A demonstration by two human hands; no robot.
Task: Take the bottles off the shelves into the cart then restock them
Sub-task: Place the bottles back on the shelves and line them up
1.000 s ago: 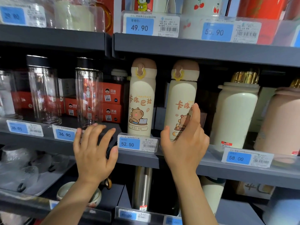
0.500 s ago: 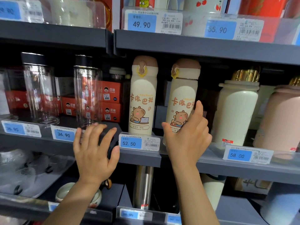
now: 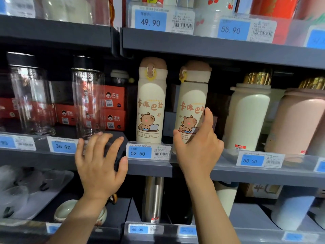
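Note:
Two cream capybara-print bottles with brown caps stand on the middle shelf (image 3: 149, 167). The left one (image 3: 151, 103) is upright behind the 52.50 price tag. The right one (image 3: 191, 101) leans slightly, and my right hand (image 3: 198, 147) wraps its lower part, thumb on the left and fingers round the right side. My left hand (image 3: 100, 162) is spread open against the shelf's front edge, just under a clear glass bottle (image 3: 88, 103), holding nothing.
Another clear glass bottle (image 3: 29, 95) and red boxes (image 3: 114, 106) sit left. A cream flask with a gold cap (image 3: 249, 113) and a pink one (image 3: 297, 120) stand right. A steel bottle (image 3: 153, 198) stands on the shelf below. An upper shelf (image 3: 211, 48) hangs overhead.
My right hand has turned the right capybara bottle so its print faces front, and the bottle now leans a little. My left hand has stayed on the shelf edge.

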